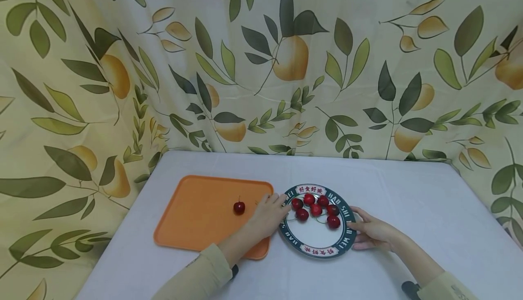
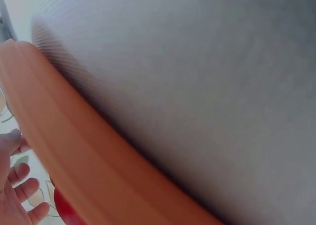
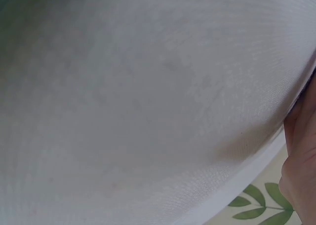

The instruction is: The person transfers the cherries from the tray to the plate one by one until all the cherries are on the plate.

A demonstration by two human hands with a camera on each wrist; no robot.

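A round plate [image 1: 314,241] with a dark green lettered rim holds several red cherries [image 1: 316,210], some with stems. My right hand [image 1: 373,233] grips the plate's right rim, fingertips at its edge. At the opposite side, my left hand [image 1: 267,216] reaches across the tray's right edge, its fingertips over the plate's left rim, close to the nearest cherry. In the left wrist view its fingers [image 2: 27,189] are loosely spread, with nothing seen between them. One dark cherry [image 1: 239,207] lies on the orange tray [image 1: 196,213], left of my left hand.
A white cloth covers the table [image 1: 392,182]. The tray and plate stand side by side, nearly touching. Behind and to the left hangs a curtain [image 1: 261,109] printed with leaves and fruit.
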